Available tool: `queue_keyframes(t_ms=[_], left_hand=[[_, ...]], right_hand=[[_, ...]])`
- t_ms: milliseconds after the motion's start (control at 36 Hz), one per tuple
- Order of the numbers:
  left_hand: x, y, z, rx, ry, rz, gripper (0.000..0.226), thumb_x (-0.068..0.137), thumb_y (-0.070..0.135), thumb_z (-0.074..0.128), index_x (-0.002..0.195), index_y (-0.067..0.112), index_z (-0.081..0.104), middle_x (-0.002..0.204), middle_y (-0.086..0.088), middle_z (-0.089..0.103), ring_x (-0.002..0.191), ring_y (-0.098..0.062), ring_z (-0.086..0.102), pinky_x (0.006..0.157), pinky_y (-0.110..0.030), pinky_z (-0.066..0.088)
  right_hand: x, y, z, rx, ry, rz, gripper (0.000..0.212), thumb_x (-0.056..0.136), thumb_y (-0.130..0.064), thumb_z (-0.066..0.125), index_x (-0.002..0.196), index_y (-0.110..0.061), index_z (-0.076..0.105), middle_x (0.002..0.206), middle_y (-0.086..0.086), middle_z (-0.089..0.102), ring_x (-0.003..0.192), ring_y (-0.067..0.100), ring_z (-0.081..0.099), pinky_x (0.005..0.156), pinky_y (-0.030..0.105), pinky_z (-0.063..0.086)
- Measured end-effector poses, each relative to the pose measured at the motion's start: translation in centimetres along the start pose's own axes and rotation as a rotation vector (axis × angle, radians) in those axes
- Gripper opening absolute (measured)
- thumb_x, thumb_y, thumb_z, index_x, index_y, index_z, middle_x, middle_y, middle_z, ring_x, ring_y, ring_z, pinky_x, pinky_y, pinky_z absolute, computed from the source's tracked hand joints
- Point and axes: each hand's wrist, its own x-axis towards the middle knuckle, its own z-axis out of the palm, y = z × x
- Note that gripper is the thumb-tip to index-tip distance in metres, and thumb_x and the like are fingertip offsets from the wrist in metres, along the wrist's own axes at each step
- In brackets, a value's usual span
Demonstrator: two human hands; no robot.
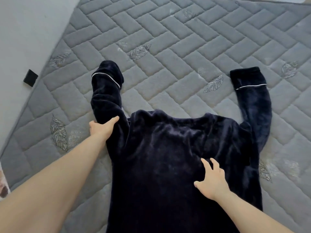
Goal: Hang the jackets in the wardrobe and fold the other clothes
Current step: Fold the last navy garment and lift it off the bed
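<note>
Grey quilted mattress, stitched in a brick-like pattern with scattered leaf motifs, filling most of the view. Directly on it, a dark navy fleece top, spread flat with the neckline away from the camera. Both sleeves angled up and outward on the mattress, each cuff edged with thin white piping; left sleeve bunched and partly raised near the shoulder, right sleeve lying flat. Mattress edge running diagonally along the left, just beside a pale wall.
</note>
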Motion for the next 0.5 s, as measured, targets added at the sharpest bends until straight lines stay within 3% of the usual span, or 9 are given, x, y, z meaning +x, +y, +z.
queue_keyframes(t_ms=[83,167,278,361,417,472,500], left_hand=[[1.4,0.3,0.0,-0.071,-0.001,-0.007,0.128,0.062,0.062,0.087,0.158,0.013,0.019,0.153,-0.010,0.044,0.131,-0.033,0.053,0.109,-0.047,0.045],[1.7,1.3,-0.1,-0.227,-0.117,-0.050,0.132,0.045,0.067,0.091,0.151,0.010,0.038,0.138,-0.005,0.060,0.117,-0.027,0.064,0.103,-0.045,0.052],[1.3,3.5,0.5,-0.397,-0.232,-0.055,0.114,0.044,0.065,0.094,0.138,0.010,0.057,0.119,-0.001,0.073,0.101,-0.022,0.073,0.093,-0.042,0.058],[-0.2,5.2,1.4,-0.435,-0.304,-0.019,0.088,0.054,0.047,0.095,0.128,0.011,0.064,0.109,-0.003,0.078,0.093,-0.024,0.077,0.083,-0.041,0.061],[-1.6,6.2,2.1,-0.416,-0.227,0.045,0.071,0.053,0.037,0.093,0.116,0.016,0.068,0.100,0.000,0.079,0.091,-0.022,0.077,0.075,-0.039,0.062],[-3.3,7.2,2.9,-0.394,-0.166,0.121,0.068,0.048,0.038,0.092,0.110,0.020,0.070,0.097,0.003,0.078,0.091,-0.022,0.076,0.077,-0.042,0.062],[-4.2,7.7,3.3,-0.368,-0.146,0.163,0.070,0.047,0.041,0.092,0.110,0.022,0.071,0.098,0.003,0.078,0.091,-0.021,0.075,0.079,-0.043,0.062]], right_hand=[[0.3,0.4,-0.2,-0.009,-0.014,-0.010,0.095,0.087,-0.033,0.071,0.160,-0.036,0.011,0.166,-0.008,-0.009,0.148,0.026,0.013,0.078,0.023,0.043],[0.6,0.8,-0.5,-0.008,-0.017,-0.032,0.096,0.085,-0.034,0.072,0.159,-0.037,0.011,0.165,-0.009,-0.009,0.147,0.024,0.014,0.072,0.018,0.041],[1.0,1.5,-1.1,0.004,-0.021,-0.067,0.093,0.084,-0.036,0.072,0.157,-0.040,0.015,0.163,-0.011,-0.005,0.144,0.020,0.018,0.073,0.020,0.040],[1.3,2.0,-1.8,0.063,-0.056,-0.087,0.084,0.085,-0.037,0.070,0.155,-0.040,0.023,0.160,-0.012,0.001,0.141,0.018,0.023,0.079,0.020,0.040],[1.4,2.0,-3.2,0.125,-0.063,-0.080,0.067,0.086,-0.042,0.068,0.147,-0.040,0.040,0.154,-0.011,0.021,0.131,0.015,0.039,0.085,0.023,0.043],[1.7,1.9,-5.4,0.201,0.061,-0.050,0.032,0.087,-0.049,0.065,0.117,-0.040,0.062,0.129,-0.016,0.054,0.104,0.007,0.059,0.085,0.030,0.051],[2.2,2.0,-6.8,0.252,0.168,-0.024,0.019,0.088,-0.051,0.065,0.102,-0.038,0.064,0.114,-0.018,0.062,0.093,0.006,0.062,0.082,0.033,0.053]])
